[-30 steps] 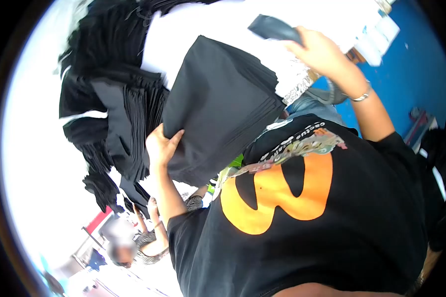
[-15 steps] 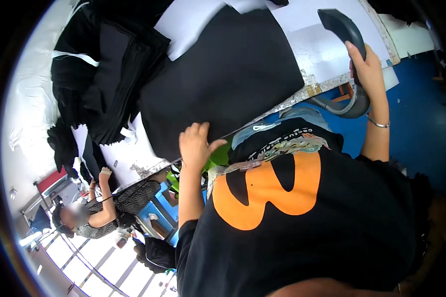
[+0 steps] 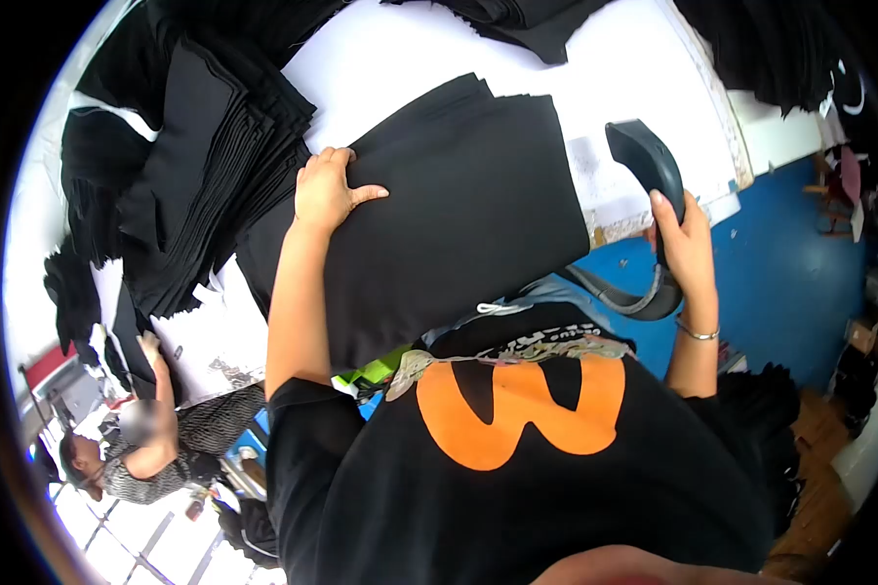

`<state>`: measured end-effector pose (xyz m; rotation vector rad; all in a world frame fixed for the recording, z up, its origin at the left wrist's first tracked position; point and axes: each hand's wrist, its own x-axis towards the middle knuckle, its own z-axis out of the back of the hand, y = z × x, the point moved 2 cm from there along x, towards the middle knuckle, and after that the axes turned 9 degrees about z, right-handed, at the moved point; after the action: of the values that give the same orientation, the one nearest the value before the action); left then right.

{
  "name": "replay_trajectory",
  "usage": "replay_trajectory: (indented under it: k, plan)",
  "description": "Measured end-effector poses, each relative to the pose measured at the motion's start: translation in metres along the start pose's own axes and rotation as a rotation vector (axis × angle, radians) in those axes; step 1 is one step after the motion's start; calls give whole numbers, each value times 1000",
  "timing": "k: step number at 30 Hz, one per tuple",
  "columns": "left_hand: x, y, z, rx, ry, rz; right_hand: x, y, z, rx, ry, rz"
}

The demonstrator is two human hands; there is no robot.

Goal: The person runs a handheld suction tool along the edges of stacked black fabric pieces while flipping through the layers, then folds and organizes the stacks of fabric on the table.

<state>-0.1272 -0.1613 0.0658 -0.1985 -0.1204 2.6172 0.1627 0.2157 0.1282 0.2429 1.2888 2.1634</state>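
Observation:
My left hand point(image 3: 326, 198) lies on the left part of a black fabric panel point(image 3: 458, 200), its thumb spread away from the fingers. The panel is flat, with stepped layered edges at its top, and its lower edge hangs over the table's front edge. In my right hand point(image 3: 689, 244) is a dark vacuum nozzle point(image 3: 654, 166), its flat mouth tilted up and to the left. A grey hose point(image 3: 629, 304) curves from its lower end towards my body. The nozzle is just right of the panel and apart from it.
Stacked black fabric pieces point(image 3: 200, 185) lie left of the panel on the white table point(image 3: 361, 54). More black fabric point(image 3: 537, 19) is at the far edge, with another pile point(image 3: 761, 54) at upper right. A co-worker point(image 3: 151, 453) works at lower left. Blue floor point(image 3: 780, 234) shows at right.
My left hand has moved up and left across the fabric, away from the front edge. The panel has settled flat. My right hand and the nozzle sit lower and further left in view.

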Motion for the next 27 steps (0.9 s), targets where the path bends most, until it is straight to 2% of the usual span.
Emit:
replay_trajectory:
  k: [1, 3, 5, 7, 9, 11, 13, 15, 17, 18, 19, 21, 23, 25, 26, 27]
  plan:
    - [4, -2, 4, -18, -13, 19, 2, -1, -1, 19, -9, 8]
    - [4, 2, 14, 72, 457, 222, -1, 11, -2, -37, -48, -5]
    - [1, 10, 26, 12, 427, 273, -6, 23, -4, -99, -116, 92]
    - [-13, 30, 21, 173, 86, 64, -11, 13, -2, 9, -91, 29]
    - [-19, 65, -5, 65, -308, -51, -12, -5, -4, -79, -157, 195]
    - [-5, 73, -13, -84, -200, -56, -17, 2, -2, -144, -116, 68]
    - [5, 66, -3, -48, 69, 46, -20, 3, 4, -233, -78, 61]
    - [8, 63, -1, 30, 133, 25, -21, -4, 7, -223, -88, 137]
    - [8, 66, -2, -81, 273, 56, -16, -19, 11, -99, -106, 53]
    - [4, 65, 1, -117, 329, 61, -18, -4, 1, -120, -174, 192]
    - [0, 62, 3, -148, 380, 59, -20, 6, 0, -98, -194, 215]
    - [2, 63, -5, -253, 632, 10, -27, 12, -4, -10, -92, 50]
    - [-9, 54, 16, -470, 774, 28, -26, 13, -10, 13, -155, 119]
    - [-3, 50, 22, -472, 1053, 190, -31, -2, -10, 38, -111, 78]
    - [0, 54, 11, -574, 1234, 247, -32, -20, -9, -4, -132, 127]
    - [2, 55, 7, -629, 1317, 233, -37, -17, -10, -6, -146, 145]
